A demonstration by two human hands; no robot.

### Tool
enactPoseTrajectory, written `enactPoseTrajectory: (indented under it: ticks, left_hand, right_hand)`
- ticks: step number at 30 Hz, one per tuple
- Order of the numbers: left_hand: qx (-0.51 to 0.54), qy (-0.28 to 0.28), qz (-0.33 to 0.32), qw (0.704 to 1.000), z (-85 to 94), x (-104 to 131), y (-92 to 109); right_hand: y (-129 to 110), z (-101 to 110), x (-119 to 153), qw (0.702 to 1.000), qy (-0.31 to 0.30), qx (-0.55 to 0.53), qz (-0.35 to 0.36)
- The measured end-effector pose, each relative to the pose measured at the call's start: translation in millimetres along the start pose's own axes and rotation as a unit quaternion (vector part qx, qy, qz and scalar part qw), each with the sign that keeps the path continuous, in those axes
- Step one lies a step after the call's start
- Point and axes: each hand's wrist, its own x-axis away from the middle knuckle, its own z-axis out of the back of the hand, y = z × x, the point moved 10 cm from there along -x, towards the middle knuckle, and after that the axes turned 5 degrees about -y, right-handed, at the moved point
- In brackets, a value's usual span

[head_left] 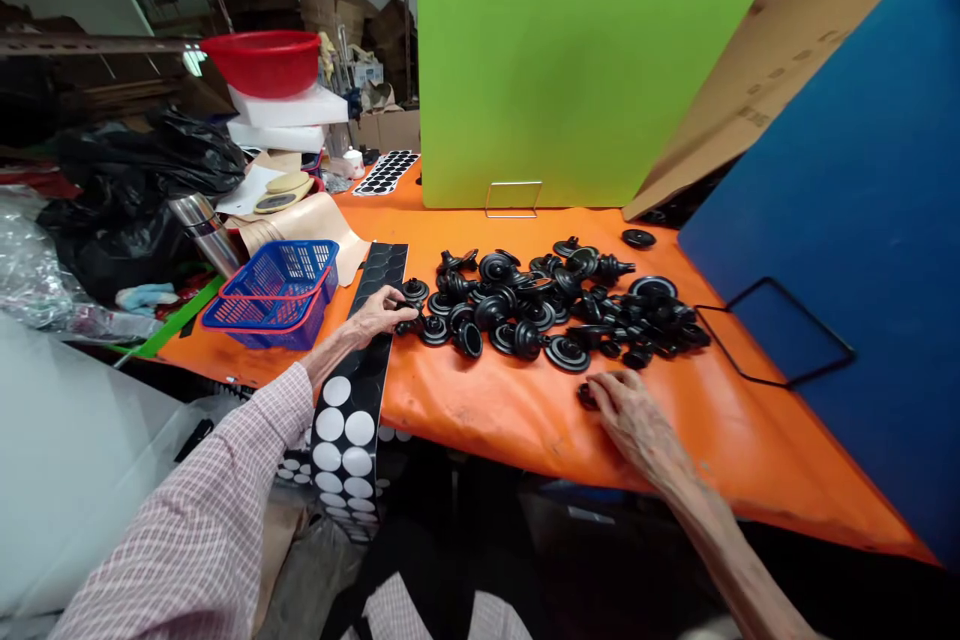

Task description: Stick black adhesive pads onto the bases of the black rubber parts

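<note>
A loose pile of black round plastic parts [517, 305], stepped like knobs with wide discs, lies across the orange table cover. My left hand [380, 312] reaches to the pile's left end, its fingers pinched on a black knob-like part [409, 318]. Beneath that wrist runs a long black strip with round stickers [345, 435], draped over the front edge; its hanging part shows white circles. Nearer the front, my right hand [621, 408] has its fingers closed on a small black part [587, 397] at the table surface. The fingers partly hide both held parts.
A blue plastic basket [274, 325] with a red rim stands at the left, near a metal flask [206, 230]. Behind the pile rises a green panel [585, 60] with a wire stand. At the right leans a blue panel [847, 250] with a black wire stand [780, 380].
</note>
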Motion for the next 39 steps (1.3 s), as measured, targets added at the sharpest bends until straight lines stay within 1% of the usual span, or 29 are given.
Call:
enactPoseTrajectory:
  ticks: [2,4,5,6,7,9,10,11,12,14,16,17,18,20,22,24,26,28,30,32,34,36,37,39]
  left_hand:
    - [0.067,-0.025,0.004,0.997,-9.5,11.0,1.2]
    - [0.115,-0.04,-0.003,0.993,-22.3,25.3,10.4]
    - [0.131,-0.045,-0.01,0.99,-30.0,33.3,17.0]
    - [0.144,-0.05,-0.019,0.988,-38.5,41.9,24.6]
    - [0.159,-0.059,-0.029,0.985,-48.0,50.9,32.4]
    - [0.194,-0.083,-0.043,0.977,-67.5,69.0,44.4]
    - [0.217,-0.093,-0.04,0.971,-75.8,77.3,46.6]
    - [0.244,-0.099,-0.029,0.964,-82.7,84.8,45.5]
    - [0.273,-0.103,-0.011,0.956,-88.5,91.3,41.8]
    - [0.333,-0.116,0.041,0.935,-100.0,102.2,29.9]
    - [0.381,-0.14,0.078,0.91,-111.9,111.0,21.9]
    - [0.394,-0.15,0.085,0.903,-116.5,114.2,20.4]
    - [0.399,-0.153,0.084,0.9,-119.3,116.5,20.1]
    - [0.399,-0.137,0.07,0.904,-120.0,119.5,21.2]
    - [0.404,-0.117,0.061,0.905,-119.9,123.6,20.9]
    - [0.421,-0.109,0.066,0.898,-121.2,129.7,17.9]
    - [0.449,-0.104,0.087,0.883,-122.3,135.9,11.1]
    - [0.496,-0.082,0.114,0.857,-120.4,139.2,2.5]
    - [0.545,-0.049,0.139,0.825,-117.0,138.6,-4.3]
    - [0.579,-0.025,0.157,0.8,-115.8,135.0,-6.8]
    - [0.595,-0.018,0.187,0.781,-120.0,131.2,-8.6]
    - [0.597,-0.004,0.227,0.77,-125.1,129.1,-14.5]
    - [0.594,0.008,0.246,0.766,-126.7,128.9,-18.6]
    - [0.586,0.029,0.27,0.763,-128.5,130.0,-25.3]
  right_hand:
    - [-16.5,13.3,3.0,0.998,0.052,0.018,-0.003]
    - [-48.2,22.3,7.9,0.996,0.089,-0.03,0.012]
    - [-68.5,19.9,9.4,0.992,0.078,-0.096,0.028]
    - [-90.5,13.3,10.3,0.982,0.05,-0.177,0.047]
    - [-111.1,5.3,11.2,0.965,0.021,-0.257,0.055]
    - [-151.2,-15.2,13.6,0.916,-0.057,-0.39,0.078]
    - [-165.9,-25.0,15.7,0.891,-0.091,-0.437,0.081]
    - [-175.4,-33.2,18.4,0.872,-0.117,-0.469,0.076]
    - [-179.2,-39.4,21.4,0.861,-0.131,-0.487,0.063]
    - [-174.9,-44.9,28.9,0.864,-0.125,-0.487,0.027]
    - [-168.2,-45.8,37.9,0.879,-0.113,-0.463,0.008]
    - [-166.0,-45.0,42.0,0.889,-0.106,-0.446,0.008]
    - [-164.0,-43.6,45.3,0.899,-0.094,-0.429,0.013]
    - [-159.0,-41.4,48.7,0.915,-0.063,-0.396,0.026]
    - [-146.4,-39.2,47.1,0.931,-0.012,-0.364,0.019]
    - [-129.1,-35.9,41.2,0.946,0.045,-0.321,-0.003]
    - [-119.1,-31.6,31.5,0.964,0.075,-0.254,0.0]
    - [-119.5,-28.3,21.0,0.982,0.067,-0.172,0.039]
    - [-116.4,-21.5,15.7,0.99,0.069,-0.098,0.069]
    - [-100.3,-12.7,16.1,0.995,0.087,-0.03,0.051]
    - [-76.7,-12.0,18.5,0.997,0.072,0.021,0.012]
    - [-56.8,-17.5,20.7,0.999,0.038,0.036,-0.004]
    - [-50.6,-20.6,21.4,0.999,0.022,0.03,0.0]
    - [-46.0,-26.1,21.5,1.0,-0.012,0.008,0.021]
